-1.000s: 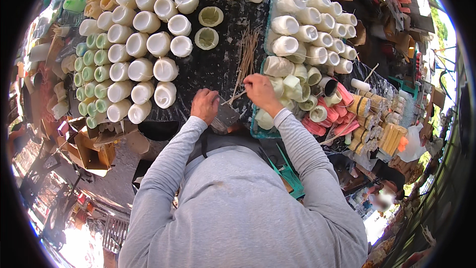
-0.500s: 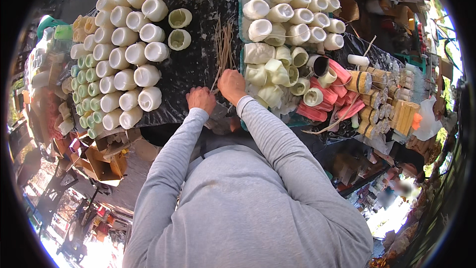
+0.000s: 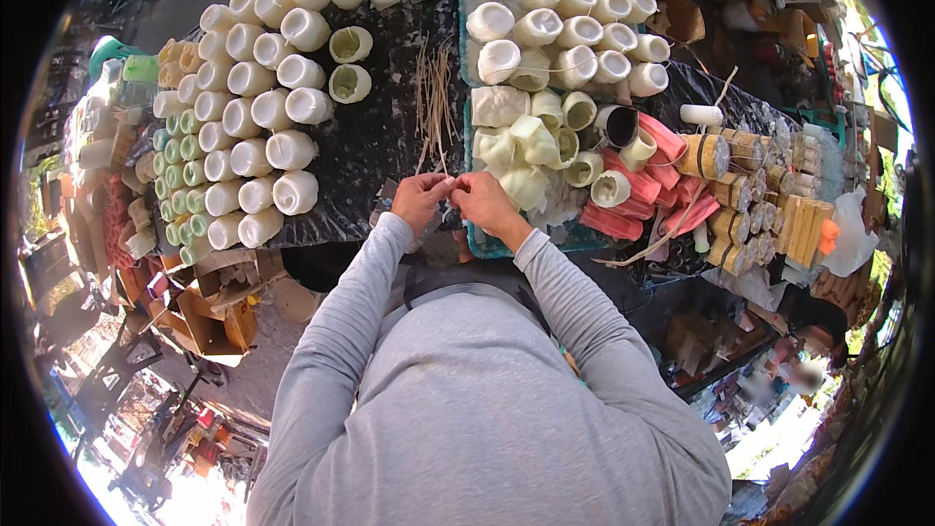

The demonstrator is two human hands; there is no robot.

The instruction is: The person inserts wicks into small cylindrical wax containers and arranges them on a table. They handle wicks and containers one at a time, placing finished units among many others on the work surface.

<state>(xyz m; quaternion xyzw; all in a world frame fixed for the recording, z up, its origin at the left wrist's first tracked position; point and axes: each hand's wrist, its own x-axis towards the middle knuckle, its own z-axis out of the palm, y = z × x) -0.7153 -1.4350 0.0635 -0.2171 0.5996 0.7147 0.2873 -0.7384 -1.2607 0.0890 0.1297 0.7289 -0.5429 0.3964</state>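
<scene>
A black counter (image 3: 375, 151) outdoors carries rows of white cylinder moulds (image 3: 255, 122) along its left edge and a teal tray (image 3: 484, 245) at its right. At the near edge, left hand (image 3: 419, 199) and right hand (image 3: 479, 199) meet, fingers pinched together on a thin wick stick (image 3: 450, 180); a bundle of sticks (image 3: 434, 97) lies at mid-counter.

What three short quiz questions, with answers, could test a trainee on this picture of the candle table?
1. True or false: both hands meet at the near table edge.
2. What lies just beyond the hands? A) thin sticks B) scissors C) a brush
3. Which side holds the teal tray?

Key:
1. True: left hand and right hand touch.
2. A, the thin sticks.
3. The right, the teal tray; white candles stand left.
</scene>
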